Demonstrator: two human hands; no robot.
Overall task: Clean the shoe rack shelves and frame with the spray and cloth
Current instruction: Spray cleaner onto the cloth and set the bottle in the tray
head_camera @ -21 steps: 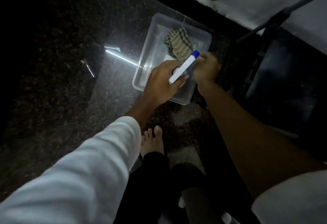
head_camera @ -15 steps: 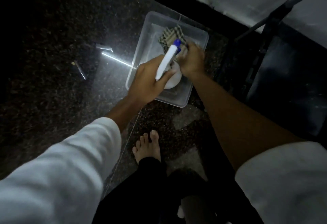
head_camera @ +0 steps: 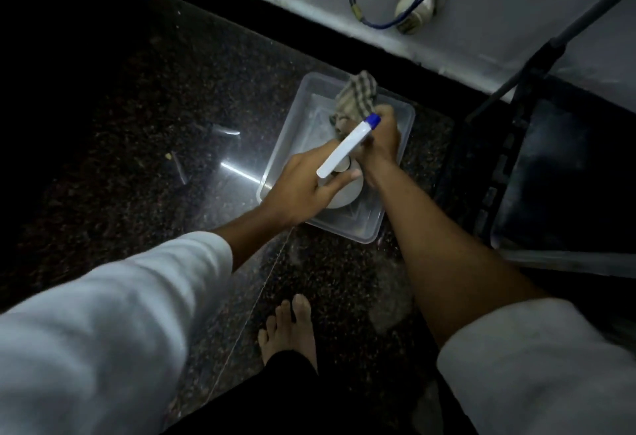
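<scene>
Cloth [head_camera: 358,97] with stripes was gripped in the right hand [head_camera: 382,140] and bunched up over the far end of the clear tub [head_camera: 347,233]. Half a second before, it was lying down inside the tub with the right hand pressed on top of it. Now one end was lifted above the tub's far rim. The fingers of that hand were curled round the lower part of the cloth.

The spray bottle [head_camera: 347,150], white with a blue cap, was held in the left hand [head_camera: 309,187] above the middle of the tub. Its blue cap was pointed at the far right side of the tub, close to the right hand. The bottle was held by that same hand in the older pictures, but now it was leaned more to the right. A white round thing [head_camera: 346,194] was seen inside the tub, under the left hand. What it was could not be told.

The shoe rack [head_camera: 564,173], dark with a thin frame, was stood to the right of the tub and was touched by neither hand. A bare foot [head_camera: 292,328] was placed on the dark speckled floor [head_camera: 137,159] on the near side of the tub. A blue wire [head_camera: 382,26] was hung on the pale wall [head_camera: 516,4] beyond the tub's far end.
</scene>
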